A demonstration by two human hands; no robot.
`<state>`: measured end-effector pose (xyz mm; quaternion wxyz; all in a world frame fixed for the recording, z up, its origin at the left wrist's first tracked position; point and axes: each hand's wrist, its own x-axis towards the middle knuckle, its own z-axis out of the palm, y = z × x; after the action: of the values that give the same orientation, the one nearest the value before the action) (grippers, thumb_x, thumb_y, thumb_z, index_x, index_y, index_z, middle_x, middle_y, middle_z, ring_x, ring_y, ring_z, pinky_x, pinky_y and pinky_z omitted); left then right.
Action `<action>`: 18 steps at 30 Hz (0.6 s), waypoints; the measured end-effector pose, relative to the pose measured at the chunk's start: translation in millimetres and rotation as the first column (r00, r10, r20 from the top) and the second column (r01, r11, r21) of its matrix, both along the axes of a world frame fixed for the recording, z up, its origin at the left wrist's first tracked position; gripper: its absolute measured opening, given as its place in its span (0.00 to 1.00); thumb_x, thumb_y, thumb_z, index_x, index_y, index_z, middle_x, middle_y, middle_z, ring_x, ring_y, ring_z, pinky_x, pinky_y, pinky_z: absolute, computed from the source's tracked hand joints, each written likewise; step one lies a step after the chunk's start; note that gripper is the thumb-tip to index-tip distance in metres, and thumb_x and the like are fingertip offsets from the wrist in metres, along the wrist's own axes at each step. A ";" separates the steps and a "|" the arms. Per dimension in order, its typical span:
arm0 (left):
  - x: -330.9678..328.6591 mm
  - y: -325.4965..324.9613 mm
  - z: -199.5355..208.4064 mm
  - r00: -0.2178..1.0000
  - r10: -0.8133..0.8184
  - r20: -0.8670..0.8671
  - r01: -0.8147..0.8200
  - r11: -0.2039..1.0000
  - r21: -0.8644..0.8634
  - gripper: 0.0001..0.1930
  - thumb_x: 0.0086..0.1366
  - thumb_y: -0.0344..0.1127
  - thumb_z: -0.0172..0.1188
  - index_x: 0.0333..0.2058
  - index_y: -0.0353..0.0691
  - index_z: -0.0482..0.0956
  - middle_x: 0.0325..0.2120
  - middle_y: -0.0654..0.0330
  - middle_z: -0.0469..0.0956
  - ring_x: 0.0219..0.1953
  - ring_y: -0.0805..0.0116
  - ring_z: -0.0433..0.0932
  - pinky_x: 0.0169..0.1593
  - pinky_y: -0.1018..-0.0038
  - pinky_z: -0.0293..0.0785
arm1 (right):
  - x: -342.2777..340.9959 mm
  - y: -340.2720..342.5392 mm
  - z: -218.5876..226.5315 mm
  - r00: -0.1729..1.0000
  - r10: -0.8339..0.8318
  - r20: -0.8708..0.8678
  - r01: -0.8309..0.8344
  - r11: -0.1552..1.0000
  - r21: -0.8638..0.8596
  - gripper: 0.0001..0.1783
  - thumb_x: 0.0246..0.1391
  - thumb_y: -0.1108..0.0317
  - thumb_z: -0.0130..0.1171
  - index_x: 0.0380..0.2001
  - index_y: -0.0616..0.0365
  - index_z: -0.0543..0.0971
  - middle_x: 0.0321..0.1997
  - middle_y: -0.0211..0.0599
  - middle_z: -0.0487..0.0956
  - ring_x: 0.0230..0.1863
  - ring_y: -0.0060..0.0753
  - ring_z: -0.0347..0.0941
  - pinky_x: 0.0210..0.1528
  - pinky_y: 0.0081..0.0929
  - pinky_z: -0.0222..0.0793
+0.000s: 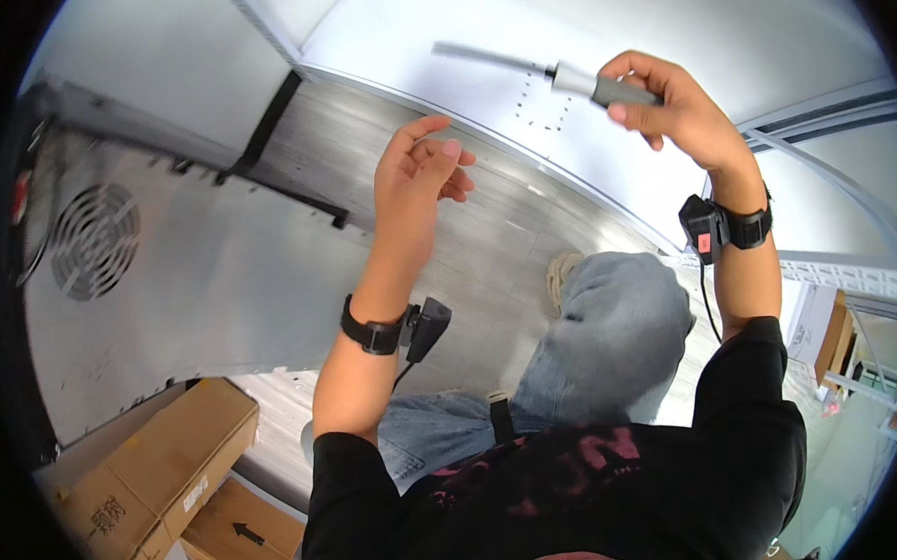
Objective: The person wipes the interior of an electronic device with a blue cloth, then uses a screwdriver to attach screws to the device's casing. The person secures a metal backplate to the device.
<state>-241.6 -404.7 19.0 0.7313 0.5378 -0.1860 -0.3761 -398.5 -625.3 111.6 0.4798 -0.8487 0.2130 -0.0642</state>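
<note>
My right hand [666,105] is closed around the grey handle of a screwdriver [572,80], raised in front of a white panel [398,37]. Its long shaft points left and is blurred, so the tip's shape does not show clearly. My left hand [422,171] hovers over the gap between the panel and a grey metal cabinet. Its fingers are loosely bent and apart, with nothing visible in them. Small dark holes [560,129] form a pattern on the panel just below the screwdriver's shaft.
The grey cabinet [207,260] with a round vent grille [97,242] stands at the left. Cardboard boxes [166,462] are stacked at the lower left. A metal frame [831,103] borders the panel on the right, and another box [826,334] stands below it. Wood-look floor [477,249] lies between.
</note>
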 end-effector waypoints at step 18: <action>-17.1 -360.1 -259.1 0.741 -0.348 0.574 -0.073 0.808 0.585 0.13 0.56 0.31 0.63 0.40 0.38 0.76 0.35 0.58 0.76 0.37 0.61 0.76 0.40 0.65 0.73 | -89.5 -197.3 -291.4 0.801 -0.595 -0.061 0.469 0.562 0.681 0.12 0.56 0.63 0.59 0.40 0.57 0.74 0.22 0.31 0.73 0.16 0.19 0.63 0.19 0.17 0.58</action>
<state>-258.7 -764.8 -240.1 0.3902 0.8120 -0.3504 -0.2562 -488.1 -822.6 -179.8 0.7242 -0.5049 0.4247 -0.2005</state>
